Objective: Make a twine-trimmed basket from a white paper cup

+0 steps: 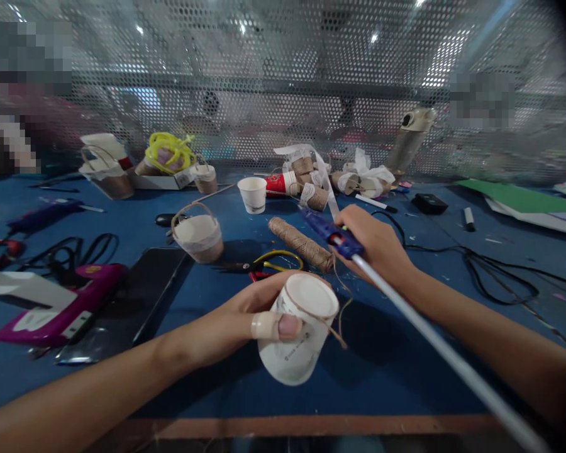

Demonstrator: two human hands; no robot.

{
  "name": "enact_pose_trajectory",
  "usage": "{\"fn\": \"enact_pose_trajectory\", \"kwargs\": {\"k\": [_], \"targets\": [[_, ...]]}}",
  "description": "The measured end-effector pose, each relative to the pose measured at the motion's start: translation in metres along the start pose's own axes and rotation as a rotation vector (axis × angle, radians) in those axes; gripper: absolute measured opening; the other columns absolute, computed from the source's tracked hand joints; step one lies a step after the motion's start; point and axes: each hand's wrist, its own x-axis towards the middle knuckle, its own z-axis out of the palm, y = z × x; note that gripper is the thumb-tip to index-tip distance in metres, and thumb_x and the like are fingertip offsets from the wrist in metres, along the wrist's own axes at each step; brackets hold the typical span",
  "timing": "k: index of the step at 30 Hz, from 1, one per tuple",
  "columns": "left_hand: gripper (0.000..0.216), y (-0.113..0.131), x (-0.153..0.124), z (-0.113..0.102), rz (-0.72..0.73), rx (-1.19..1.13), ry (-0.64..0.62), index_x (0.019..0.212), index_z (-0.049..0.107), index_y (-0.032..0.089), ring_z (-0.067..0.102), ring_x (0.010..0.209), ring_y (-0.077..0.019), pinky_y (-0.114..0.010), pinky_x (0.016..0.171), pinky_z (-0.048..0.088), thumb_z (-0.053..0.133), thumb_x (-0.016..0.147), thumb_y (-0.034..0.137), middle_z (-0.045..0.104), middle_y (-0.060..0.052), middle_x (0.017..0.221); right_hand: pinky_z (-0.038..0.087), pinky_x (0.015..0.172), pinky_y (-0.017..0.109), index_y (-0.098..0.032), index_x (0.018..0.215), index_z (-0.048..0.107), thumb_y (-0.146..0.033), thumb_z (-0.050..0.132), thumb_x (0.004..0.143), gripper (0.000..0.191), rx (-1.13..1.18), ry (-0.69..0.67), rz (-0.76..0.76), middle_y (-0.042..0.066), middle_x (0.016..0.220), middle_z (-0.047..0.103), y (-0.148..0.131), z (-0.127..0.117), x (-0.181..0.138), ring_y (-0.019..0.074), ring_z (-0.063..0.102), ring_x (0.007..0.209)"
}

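Observation:
My left hand is wrapped round a white paper cup, held upside down and tilted above the table. Its thumb has a bandage on it. Brown twine circles the cup near its base, and a loose end sticks out to the right. My right hand grips a blue hot glue gun with a long white glue stick coming out of its back. The gun's nozzle points away from the cup. Just behind the cup lie a roll of twine and yellow-handled scissors.
A twine-handled cup basket and a plain paper cup stand farther back. Left are a phone, a magenta device and another glue gun. Black cables trail on the right. A perforated metal screen closes the back.

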Motion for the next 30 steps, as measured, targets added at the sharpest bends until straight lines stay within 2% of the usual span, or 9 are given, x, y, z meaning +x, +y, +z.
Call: {"fn": "enact_pose_trajectory", "kwargs": {"k": [3,6,11,18,26,30], "targets": [[0.047,-0.002,0.001,-0.001,0.022,-0.016,0.063,0.121,0.067,0.020,0.067,0.092,-0.0218,-0.026,0.077,0.051,0.078,0.082,0.043,0.073,-0.008,0.105,0.038,0.064,0.029,-0.022,0.082,0.052,-0.025,0.063,0.089,0.013,0.260,0.122,0.170,0.000,0.079,0.057,-0.001,-0.011,-0.020,0.0156,0.051,0.069],[0.046,-0.003,0.002,-0.001,0.034,-0.036,0.122,0.122,0.068,0.020,0.068,0.092,-0.0225,-0.026,0.076,0.052,0.077,0.083,0.043,0.074,-0.009,0.105,0.039,0.060,0.029,-0.023,0.079,0.052,-0.026,0.066,0.090,0.018,0.521,0.138,0.275,-0.003,0.073,0.053,-0.009,-0.020,-0.043,0.0146,0.049,0.064],[0.039,-0.001,0.003,0.002,0.100,-0.085,0.224,0.119,0.071,0.020,0.070,0.097,-0.0269,-0.031,0.082,0.054,0.073,0.086,0.041,0.075,-0.010,0.108,0.040,0.059,0.031,-0.024,0.077,0.053,-0.012,0.063,0.086,0.017,0.783,0.137,0.095,-0.002,0.072,0.053,-0.014,-0.025,-0.069,0.0147,0.050,0.061],[0.039,0.000,0.003,0.002,0.155,-0.075,0.240,0.117,0.072,0.018,0.070,0.102,-0.0324,-0.037,0.087,0.054,0.071,0.087,0.042,0.075,-0.012,0.108,0.035,0.056,0.029,-0.023,0.071,0.046,-0.009,0.066,0.078,0.025,0.716,0.096,0.040,-0.004,0.068,0.049,-0.012,-0.026,-0.069,0.0122,0.045,0.058],[0.040,-0.002,0.003,0.001,0.194,-0.054,0.252,0.118,0.071,0.022,0.070,0.098,-0.0269,-0.031,0.086,0.053,0.075,0.083,0.042,0.076,-0.008,0.107,0.032,0.057,0.028,-0.023,0.074,0.041,-0.015,0.069,0.079,0.030,0.598,0.102,-0.010,-0.004,0.069,0.045,-0.020,-0.025,-0.071,0.0118,0.041,0.061],[0.038,-0.001,0.003,0.002,0.217,-0.027,0.259,0.117,0.070,0.023,0.069,0.099,-0.0273,-0.032,0.086,0.053,0.073,0.085,0.042,0.075,-0.008,0.108,0.032,0.056,0.028,-0.022,0.073,0.041,-0.014,0.069,0.080,0.029,0.577,0.092,0.014,-0.004,0.069,0.045,-0.019,-0.024,-0.073,0.0113,0.041,0.061]]}}
